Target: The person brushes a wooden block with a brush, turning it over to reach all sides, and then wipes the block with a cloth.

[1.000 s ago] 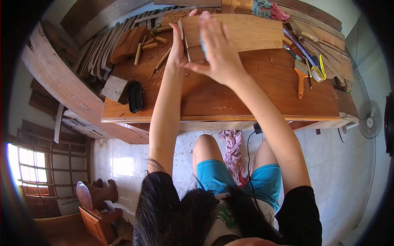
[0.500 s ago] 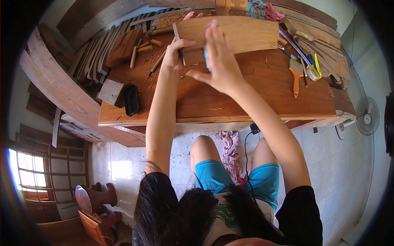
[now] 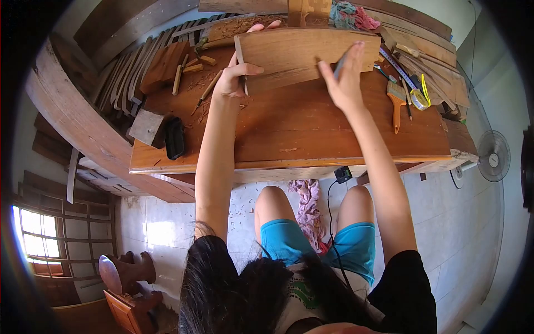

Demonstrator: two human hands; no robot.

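Note:
A long, light-brown wooden board (image 3: 300,53) is held tilted above the far part of the wooden workbench (image 3: 278,133). My left hand (image 3: 236,75) grips its left end, thumb over the near face and other fingertips showing past the top edge. Near the board's right end, my right hand (image 3: 347,83) lies against the face with its fingers stretched up and its thumb apart. Something thin and grey-blue (image 3: 339,68) shows between that thumb and the fingers, pressed to the board; most of it is hidden.
An orange-handled brush (image 3: 396,106), a pencil and a tape measure (image 3: 419,99) lie at the right. At the left are a black tray (image 3: 174,138), a wood block (image 3: 147,128), chisels and stacked wood strips. Cloths (image 3: 356,16) sit at the back. A fan (image 3: 493,156) stands far right.
My right hand has slid right along the board, from left of its middle to near its right end. The board has tilted slightly, while my left hand keeps its grip.

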